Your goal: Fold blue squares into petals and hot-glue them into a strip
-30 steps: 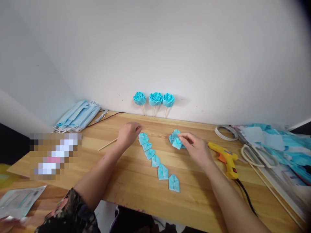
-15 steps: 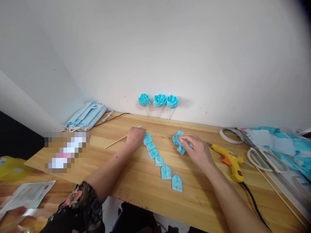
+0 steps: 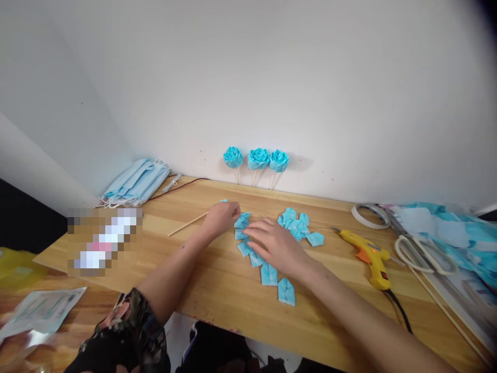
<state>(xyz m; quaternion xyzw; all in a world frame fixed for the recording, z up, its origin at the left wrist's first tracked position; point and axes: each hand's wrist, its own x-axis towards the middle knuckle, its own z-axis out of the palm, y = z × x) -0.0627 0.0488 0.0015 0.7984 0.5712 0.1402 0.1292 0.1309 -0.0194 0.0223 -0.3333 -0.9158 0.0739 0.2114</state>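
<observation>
Blue folded petals (image 3: 267,264) lie in a row on wooden counter (image 3: 217,290). Right hand (image 3: 277,246) flat on mid row, fingers spread, nothing gripped. Left hand (image 3: 222,216) at far end of row, fingers curled tog. on top petal. Loose petal pile (image 3: 297,227) just beside; glue gun (image 3: 368,257) further R.

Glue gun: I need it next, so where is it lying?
In the head view, the yellow glue gun lies on the wooden table, right of the loose blue folded pieces and left of the scissors.
</observation>
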